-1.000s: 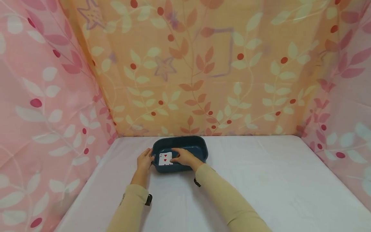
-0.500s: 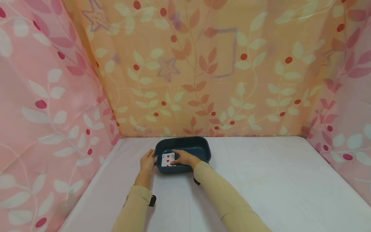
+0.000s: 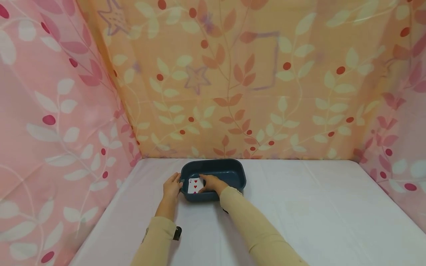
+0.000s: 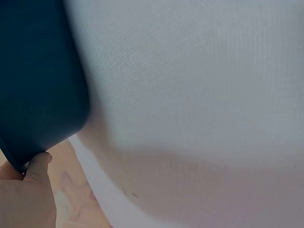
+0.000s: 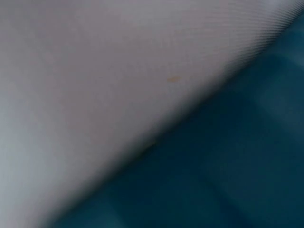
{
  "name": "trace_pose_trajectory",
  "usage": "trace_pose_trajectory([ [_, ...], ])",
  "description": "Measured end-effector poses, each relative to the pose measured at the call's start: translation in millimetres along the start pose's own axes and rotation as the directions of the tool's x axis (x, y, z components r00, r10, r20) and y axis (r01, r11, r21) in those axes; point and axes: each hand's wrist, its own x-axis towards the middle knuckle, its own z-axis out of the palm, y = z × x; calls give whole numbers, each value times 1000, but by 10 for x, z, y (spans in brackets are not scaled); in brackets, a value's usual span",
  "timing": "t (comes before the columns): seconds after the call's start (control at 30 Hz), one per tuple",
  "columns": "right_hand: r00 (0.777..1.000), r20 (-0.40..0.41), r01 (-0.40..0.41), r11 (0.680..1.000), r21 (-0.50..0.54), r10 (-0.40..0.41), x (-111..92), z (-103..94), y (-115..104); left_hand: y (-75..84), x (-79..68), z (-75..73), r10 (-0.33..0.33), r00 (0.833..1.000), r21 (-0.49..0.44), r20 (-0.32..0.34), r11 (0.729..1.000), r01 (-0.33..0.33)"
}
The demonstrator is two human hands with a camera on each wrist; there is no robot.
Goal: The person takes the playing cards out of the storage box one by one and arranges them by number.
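A dark blue plastic basin (image 3: 233,178) stands on the white-covered table near its back edge. My left hand (image 3: 171,188) grips the basin's left rim; in the left wrist view the thumb (image 4: 39,166) lies on the outside of the wall. Inside the basin, at the left end, lies a white playing card (image 3: 195,186) with red hearts showing; whether others lie beneath it cannot be told. Reaching over the front rim, my right hand (image 3: 214,184) holds the card's right side between thumb and fingers. The right wrist view shows the basin's wall (image 5: 237,156) but not the hand.
A white cloth (image 3: 299,214) covers the table and extends to the right of the basin. Patterned curtains hang around it: an orange one (image 3: 246,92) behind and pink ones at the left (image 3: 66,129) and right (image 3: 402,147).
The head view has shifted a little, so basin and hands appear slightly further right and lower. Both hands keep nearly the same places on the basin and card.
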Motion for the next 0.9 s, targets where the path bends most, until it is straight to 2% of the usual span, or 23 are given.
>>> trace_pose_trajectory([
  [0.07, 998, 17, -57, 998, 7, 57, -271, -172, -288, 1, 0, 1, -6, 1000, 5, -2, 1000, 6],
  [0.13, 999, 5, -49, 999, -6, 50, -475, -277, -459, 4, -1, 1, -8, 1000, 2, -4, 1000, 9],
  [0.27, 1000, -16, -25, 999, -35, 25, -701, -366, -605, 3, -1, 5, -13, 1000, -18, -11, 1000, 13],
  [0.47, 998, -32, -46, 998, 37, 47, -684, -352, -574, -10, -5, 14, -2, 1000, -24, -10, 1000, 2],
  [0.9, 996, -17, -87, 992, 89, 88, -695, -398, -592, -8, -7, 24, 11, 1000, -21, -15, 1000, -11],
])
